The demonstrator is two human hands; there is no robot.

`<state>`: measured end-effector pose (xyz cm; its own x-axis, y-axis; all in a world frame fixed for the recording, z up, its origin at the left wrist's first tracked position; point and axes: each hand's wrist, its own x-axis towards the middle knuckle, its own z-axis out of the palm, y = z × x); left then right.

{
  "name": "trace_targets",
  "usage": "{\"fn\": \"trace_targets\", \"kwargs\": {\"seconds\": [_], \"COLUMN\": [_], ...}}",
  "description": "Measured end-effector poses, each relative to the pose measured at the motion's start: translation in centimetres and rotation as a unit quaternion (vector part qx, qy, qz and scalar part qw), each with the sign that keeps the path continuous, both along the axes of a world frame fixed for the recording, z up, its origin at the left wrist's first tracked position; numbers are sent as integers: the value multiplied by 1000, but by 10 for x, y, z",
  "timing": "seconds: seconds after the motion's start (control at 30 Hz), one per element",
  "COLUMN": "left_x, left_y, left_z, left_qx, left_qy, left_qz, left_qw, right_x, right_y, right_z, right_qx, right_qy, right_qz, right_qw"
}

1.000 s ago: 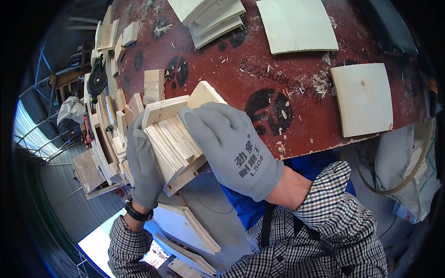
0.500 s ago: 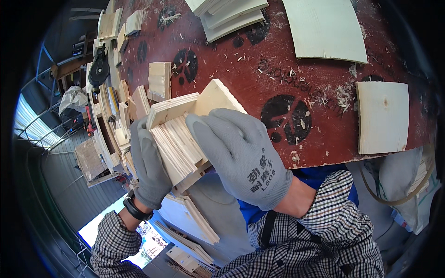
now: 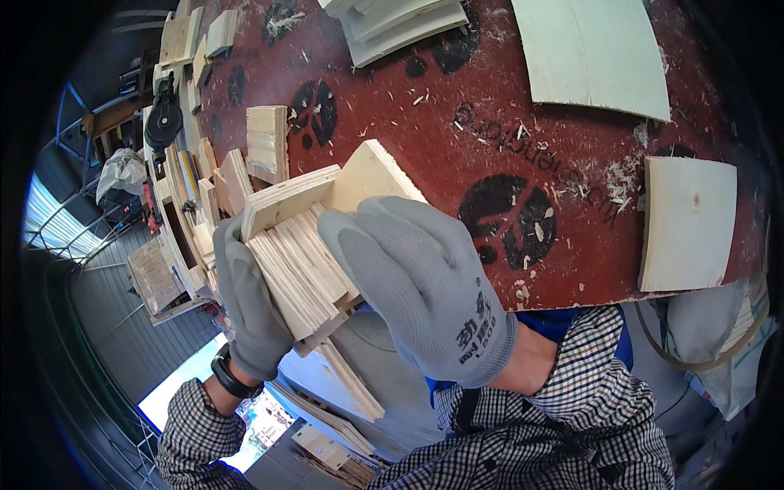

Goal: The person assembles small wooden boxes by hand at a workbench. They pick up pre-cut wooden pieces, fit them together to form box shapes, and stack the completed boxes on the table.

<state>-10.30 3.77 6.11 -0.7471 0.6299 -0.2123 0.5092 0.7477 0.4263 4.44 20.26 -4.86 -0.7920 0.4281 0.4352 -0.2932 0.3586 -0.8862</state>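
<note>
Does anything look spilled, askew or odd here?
Yes: wood shavings lie scattered over the red tabletop, most densely beside the knotted panel, leaving it untidy. The stacked wooden pieces between the left hand and right hand have uneven ends.

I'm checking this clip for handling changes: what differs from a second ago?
The right hand has rolled slightly, turning its glove print rightward in view. The flat panel at right appears lower and farther right, probably from camera motion. Nothing was let go: the left hand and right hand still hold the wooden pieces.

Grey gloves [image 3: 429, 290], pale wood strips [image 3: 296, 263], checked sleeves [image 3: 594, 366]
</note>
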Motion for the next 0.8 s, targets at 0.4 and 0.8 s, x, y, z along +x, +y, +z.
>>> {"fn": "trace_targets", "kwargs": {"seconds": [0.4,0.8], "left_x": [1,-8], "left_y": [-11,-19], "left_z": [-5,-7], "left_qx": [31,-95], "left_qy": [-27,187], "left_qz": [43,-161], "left_qw": [998,964], "right_x": [4,0], "right_y": [6,0], "right_z": [6,0], "right_qx": [-37,18], "right_qy": [-8,-11], "right_qz": [32,-8], "right_qw": [999,1000]}}
